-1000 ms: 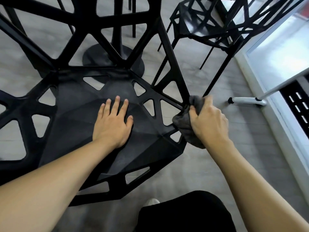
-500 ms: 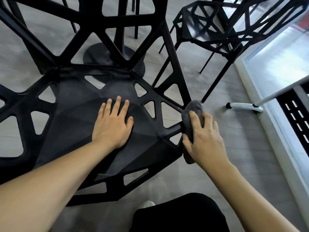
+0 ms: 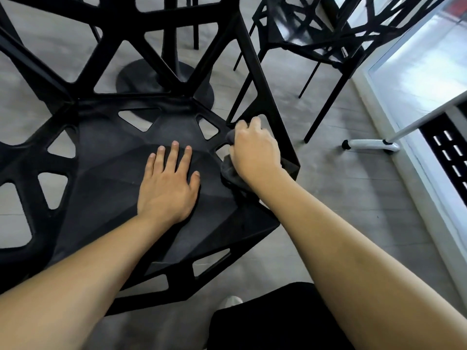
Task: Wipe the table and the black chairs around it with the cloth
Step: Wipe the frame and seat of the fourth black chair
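Observation:
A black chair [image 3: 106, 178] with a lattice of triangular cut-outs fills the left and middle of the head view. My left hand [image 3: 168, 184] lies flat on its seat, fingers straight and spread. My right hand [image 3: 255, 150] grips a dark grey cloth [image 3: 230, 173] against the right side of the seat, where the armrest strut meets it. Most of the cloth is hidden under that hand. The table's round black base [image 3: 141, 77] shows through the chair's back; the tabletop is out of view.
A second black chair [image 3: 316, 29] stands at the upper right on the grey wood floor [image 3: 341, 193]. A white stand foot [image 3: 369, 145] lies right of it, beside a window frame and a black vent grille [image 3: 449, 157]. My dark-clothed leg and shoe are at the bottom.
My right hand has carried the cloth from the seat's right outer edge up and inward onto the strut joint. My left hand has stayed flat on the seat.

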`<state>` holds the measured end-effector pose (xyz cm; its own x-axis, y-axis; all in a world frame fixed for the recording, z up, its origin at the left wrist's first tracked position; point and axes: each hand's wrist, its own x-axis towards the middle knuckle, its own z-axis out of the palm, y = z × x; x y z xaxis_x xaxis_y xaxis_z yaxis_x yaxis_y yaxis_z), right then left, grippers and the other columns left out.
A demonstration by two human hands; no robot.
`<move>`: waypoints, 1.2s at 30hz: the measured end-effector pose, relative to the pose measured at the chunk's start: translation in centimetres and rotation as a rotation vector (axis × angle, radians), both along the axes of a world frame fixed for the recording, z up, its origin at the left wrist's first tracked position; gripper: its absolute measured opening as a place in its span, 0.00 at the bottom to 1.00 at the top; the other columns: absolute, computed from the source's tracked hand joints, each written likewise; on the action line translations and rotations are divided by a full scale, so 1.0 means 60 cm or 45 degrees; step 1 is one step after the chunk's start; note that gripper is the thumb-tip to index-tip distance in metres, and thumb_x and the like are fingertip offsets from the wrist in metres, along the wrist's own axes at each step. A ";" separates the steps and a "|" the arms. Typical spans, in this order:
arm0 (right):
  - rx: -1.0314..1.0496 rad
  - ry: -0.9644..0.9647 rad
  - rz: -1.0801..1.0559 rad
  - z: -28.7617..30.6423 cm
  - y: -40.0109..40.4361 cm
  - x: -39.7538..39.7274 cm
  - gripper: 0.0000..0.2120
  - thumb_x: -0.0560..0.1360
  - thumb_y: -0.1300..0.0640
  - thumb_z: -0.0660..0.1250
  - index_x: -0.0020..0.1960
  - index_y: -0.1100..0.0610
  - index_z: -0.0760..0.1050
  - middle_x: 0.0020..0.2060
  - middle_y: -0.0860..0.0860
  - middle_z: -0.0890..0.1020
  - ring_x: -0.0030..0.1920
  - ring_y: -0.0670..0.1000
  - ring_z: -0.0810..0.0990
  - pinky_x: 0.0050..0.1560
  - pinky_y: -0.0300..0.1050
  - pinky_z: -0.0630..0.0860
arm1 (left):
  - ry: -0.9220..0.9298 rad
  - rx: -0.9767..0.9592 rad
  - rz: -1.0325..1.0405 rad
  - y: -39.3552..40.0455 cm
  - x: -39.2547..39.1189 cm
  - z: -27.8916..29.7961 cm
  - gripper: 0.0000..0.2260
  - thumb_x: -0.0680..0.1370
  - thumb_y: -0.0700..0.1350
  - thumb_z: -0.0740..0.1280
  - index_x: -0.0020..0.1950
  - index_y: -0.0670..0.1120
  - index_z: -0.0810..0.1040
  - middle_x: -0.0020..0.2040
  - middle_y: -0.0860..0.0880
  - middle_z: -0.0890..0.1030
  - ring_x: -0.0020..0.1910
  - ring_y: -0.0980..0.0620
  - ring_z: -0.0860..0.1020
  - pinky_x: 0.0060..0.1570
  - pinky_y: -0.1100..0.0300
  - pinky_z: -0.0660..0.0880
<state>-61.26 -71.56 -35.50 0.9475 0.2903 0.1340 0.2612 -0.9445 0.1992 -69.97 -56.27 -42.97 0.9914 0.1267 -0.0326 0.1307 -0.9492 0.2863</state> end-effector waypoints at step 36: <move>0.815 0.081 0.322 -0.055 0.040 -0.264 0.21 0.70 0.48 0.64 0.61 0.53 0.80 0.55 0.55 0.80 0.54 0.60 0.78 0.57 0.58 0.74 | 0.041 -0.001 -0.284 0.204 -0.191 0.038 0.22 0.78 0.32 0.64 0.73 0.34 0.70 0.73 0.33 0.69 0.71 0.32 0.70 0.71 0.40 0.67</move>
<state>-77.08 -69.19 -38.80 0.8728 0.3857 0.2989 0.4816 -0.7797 -0.4001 -81.43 -44.00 -40.67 0.9933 -0.0957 -0.0651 -0.0733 -0.9554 0.2862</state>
